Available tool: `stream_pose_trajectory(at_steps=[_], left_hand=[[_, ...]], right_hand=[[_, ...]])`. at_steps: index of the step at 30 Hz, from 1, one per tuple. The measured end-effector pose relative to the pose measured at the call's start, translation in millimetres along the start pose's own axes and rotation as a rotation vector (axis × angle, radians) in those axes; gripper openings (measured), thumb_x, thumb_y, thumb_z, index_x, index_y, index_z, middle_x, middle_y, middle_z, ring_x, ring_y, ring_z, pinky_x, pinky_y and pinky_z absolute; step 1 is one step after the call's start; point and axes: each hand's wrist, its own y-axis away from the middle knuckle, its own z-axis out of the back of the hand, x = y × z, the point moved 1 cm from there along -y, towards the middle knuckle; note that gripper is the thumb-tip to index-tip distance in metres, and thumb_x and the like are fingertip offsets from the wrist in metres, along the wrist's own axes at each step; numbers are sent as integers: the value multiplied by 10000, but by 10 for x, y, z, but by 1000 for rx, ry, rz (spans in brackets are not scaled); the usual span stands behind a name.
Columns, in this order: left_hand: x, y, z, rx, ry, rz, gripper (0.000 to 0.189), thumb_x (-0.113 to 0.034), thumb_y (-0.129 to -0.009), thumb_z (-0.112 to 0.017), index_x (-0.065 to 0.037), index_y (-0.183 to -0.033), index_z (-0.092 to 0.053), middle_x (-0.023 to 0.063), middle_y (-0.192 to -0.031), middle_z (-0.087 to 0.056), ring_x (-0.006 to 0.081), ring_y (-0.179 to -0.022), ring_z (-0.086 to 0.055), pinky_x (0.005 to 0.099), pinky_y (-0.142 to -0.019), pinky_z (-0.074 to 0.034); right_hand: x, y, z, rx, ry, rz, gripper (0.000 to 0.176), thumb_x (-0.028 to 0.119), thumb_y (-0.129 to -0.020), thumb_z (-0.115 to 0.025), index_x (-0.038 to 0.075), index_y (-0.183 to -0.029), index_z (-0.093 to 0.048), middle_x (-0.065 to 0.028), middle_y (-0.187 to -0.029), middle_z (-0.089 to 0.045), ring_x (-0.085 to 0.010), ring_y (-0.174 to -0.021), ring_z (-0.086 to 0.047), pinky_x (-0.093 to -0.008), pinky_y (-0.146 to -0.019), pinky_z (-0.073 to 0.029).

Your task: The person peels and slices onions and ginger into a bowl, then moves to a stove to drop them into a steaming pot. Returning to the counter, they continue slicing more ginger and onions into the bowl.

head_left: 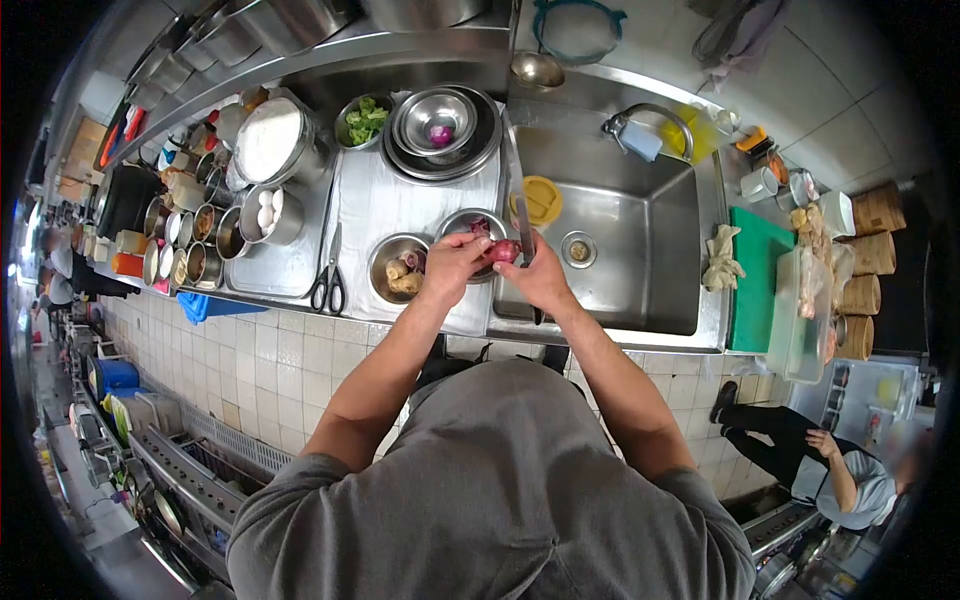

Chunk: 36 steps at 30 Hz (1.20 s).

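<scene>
My left hand [460, 266] pinches a red onion [504, 251] above a small steel bowl [449, 222] with purple onion skins in it. Wrapped round a knife [522, 215] is my right hand [543, 278]; the blade points away from me, the dark handle end shows below the palm, and the thumb is at the onion. Left of my hands, a steel bowl [377, 262] holds ginger [404, 282] and a purplish piece. Farther back, another peeled onion [441, 135] lies in stacked steel bowls [492, 150]. Part of the onion is hidden by my fingers.
On the right is a steel sink [640, 270] with a yellow lid [541, 201] and a faucet [675, 118]. Scissors [328, 288], a pot of eggs [283, 225] and a bowl of greens [366, 122] stand left. A green board [757, 270] lies far right; a person [850, 480] is behind right.
</scene>
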Motion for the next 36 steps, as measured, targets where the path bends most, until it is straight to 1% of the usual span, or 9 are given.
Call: stream_pose_trajectory(at_steps=[4,7,11,20,27,29,30,32,36], left_hand=[[-251,22,6,-86,21,-52,207,-59,-951,-727,36,-1128,-678,119,-1004,-739,197,-882,-720,311,-790,-607],[-359,-38,113,-96,-852,-332,386,-25,-897,-723,40,-1271,-650,144,-1126,-749,199,-983,-727,307,-879,-577],[-498,86,28,77,-1218,-302,571,-27,-874,-663,-6,-1433,-548,223,-1289,-680,306,-1173,-680,356,-1015,-532],[-222,-63,271,92,-741,-358,476,101,-929,-572,-23,-1388,-580,171,-1248,-701,225,-1158,-672,318,-953,-548],[-412,129,137,23,-1089,-163,422,-11,-966,-650,5,-1381,-575,168,-1169,-729,215,-1139,-676,328,-956,-555],[-360,174,141,84,-1415,-721,415,-70,-987,-648,25,-1383,-569,153,-1210,-716,207,-1151,-666,334,-989,-538],[-343,166,132,84,-1414,-722,415,-70,-987,-648,25,-1383,-569,153,-1210,-716,207,-1151,-666,334,-989,-538],[-272,125,107,187,-627,-313,449,-129,-988,-681,6,-1401,-564,139,-1284,-681,209,-1181,-649,355,-1033,-518],[-303,416,-142,279,-139,188,453,-150,-995,-690,-24,-1411,-563,112,-1315,-654,218,-1197,-639,375,-1051,-511]], right_hand=[[-347,-67,34,-36,-114,-88,789,169,-804,-852,-30,-1463,-466,-155,-1264,-680,-214,-1173,-649,-331,-1045,-479],[-413,-18,104,-99,-100,-101,770,138,-819,-852,-36,-1462,-466,-135,-1295,-656,-191,-1171,-631,-314,-1040,-476],[-370,16,200,-107,-75,-106,801,115,-822,-856,-42,-1487,-437,-128,-1346,-623,-182,-1208,-607,-314,-1056,-469],[-121,109,187,-95,-42,-55,736,139,-786,-860,-11,-1411,-502,-138,-1219,-676,-226,-1148,-639,-343,-1034,-477],[-88,86,154,-70,4,-39,758,162,-750,-877,-2,-1397,-520,-147,-1222,-682,-252,-1154,-647,-358,-1025,-484],[-175,66,127,-74,13,-22,783,165,-747,-880,-1,-1416,-509,-156,-1232,-682,-258,-1161,-652,-358,-1026,-487],[-155,63,123,-79,22,-6,808,167,-743,-883,1,-1434,-498,-166,-1242,-683,-265,-1169,-656,-358,-1028,-489],[-124,80,129,-67,51,-20,840,170,-744,-882,5,-1461,-477,-179,-1254,-681,-269,-1181,-659,-363,-1027,-494],[228,184,95,10,93,-21,948,184,-732,-907,18,-1527,-418,-212,-1288,-673,-299,-1208,-661,-377,-1025,-506]])
